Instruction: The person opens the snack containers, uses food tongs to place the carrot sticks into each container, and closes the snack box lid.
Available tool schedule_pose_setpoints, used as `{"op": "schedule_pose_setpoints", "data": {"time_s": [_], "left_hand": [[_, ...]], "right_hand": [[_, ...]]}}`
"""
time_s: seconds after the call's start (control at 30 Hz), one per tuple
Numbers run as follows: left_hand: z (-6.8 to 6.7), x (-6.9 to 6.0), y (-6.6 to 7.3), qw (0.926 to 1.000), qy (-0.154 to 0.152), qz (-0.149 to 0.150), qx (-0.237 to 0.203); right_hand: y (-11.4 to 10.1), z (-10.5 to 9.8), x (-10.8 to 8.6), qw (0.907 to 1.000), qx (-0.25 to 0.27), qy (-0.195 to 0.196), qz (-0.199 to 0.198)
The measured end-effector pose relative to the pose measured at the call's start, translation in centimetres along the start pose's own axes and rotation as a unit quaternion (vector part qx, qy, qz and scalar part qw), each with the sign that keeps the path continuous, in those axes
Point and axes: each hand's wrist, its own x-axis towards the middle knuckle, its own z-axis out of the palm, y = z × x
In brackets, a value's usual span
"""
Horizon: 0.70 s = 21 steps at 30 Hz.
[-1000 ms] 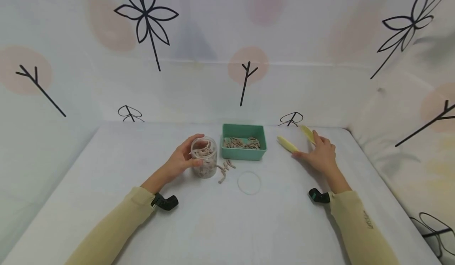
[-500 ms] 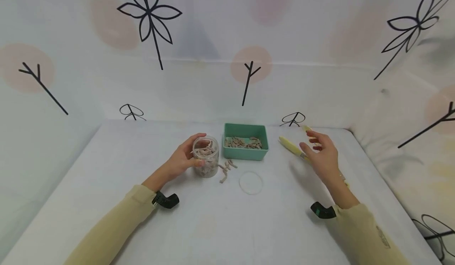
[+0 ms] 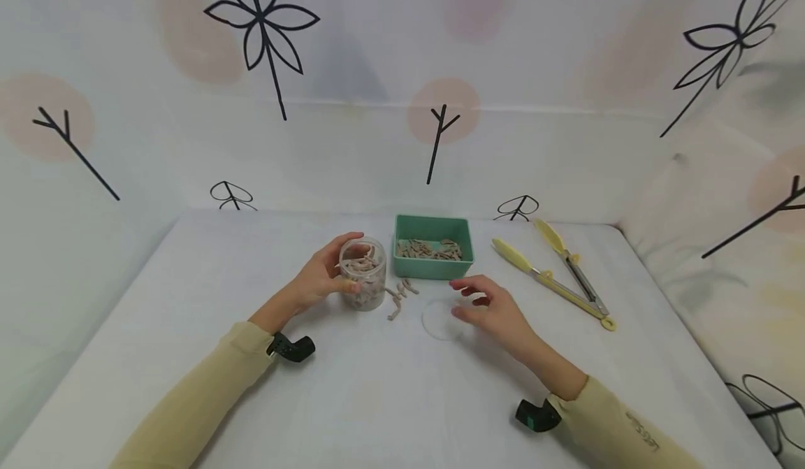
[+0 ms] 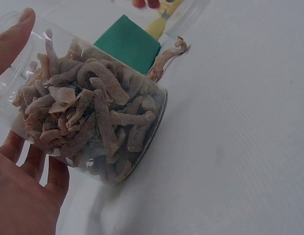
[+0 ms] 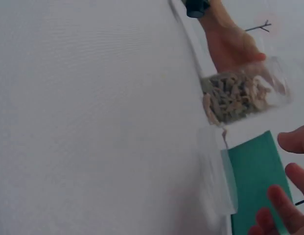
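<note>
My left hand (image 3: 319, 277) grips a clear jar (image 4: 93, 105) standing on the table. Inside it are many brownish-grey, dried, curled pieces. Several such pieces (image 3: 399, 297) lie loose beside the jar's right side. My right hand (image 3: 493, 313) hovers near a clear round lid (image 3: 438, 321) lying on the table, thumb and fingers apart with nothing between them. In the right wrist view the lid (image 5: 215, 171) shows edge-on, close to the fingertips. Behind it stands a green rectangular tray (image 3: 434, 268) with more dried pieces inside.
Tongs (image 3: 566, 294) with yellow tips and metal arms lie spread on the table to the right of the tray. White cloth printed with plant drawings (image 3: 402, 161) rises behind the white table (image 3: 377, 399).
My right hand has let go of the tongs, which now lie on the table, and has moved left to the lid. My left hand keeps holding the jar in place.
</note>
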Motion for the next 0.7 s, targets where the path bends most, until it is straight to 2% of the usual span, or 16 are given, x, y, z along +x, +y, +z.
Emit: {"op": "schedule_pose_setpoints", "data": {"time_s": [0.17,0.47,0.53,0.7], "left_hand": [[0.0,0.1,0.0,1.0,-0.004,0.005,0.002],[0.1,0.2,0.1,0.9999,-0.005,0.01,0.0],[0.1,0.1,0.1,0.9999,-0.008,0.011,0.0],[0.1,0.0,0.2,0.9997,-0.005,0.01,0.021]], "right_hand": [[1.2,1.4,0.1,0.9925,-0.106,-0.061,-0.001],[0.4,2.2,0.1,0.9683,-0.236,-0.065,-0.049],[-0.2,2.1,0.2,0.967,-0.241,-0.064,-0.051],[-2.5,1.1,1.1,0.9765,-0.196,-0.059,-0.068]]}}
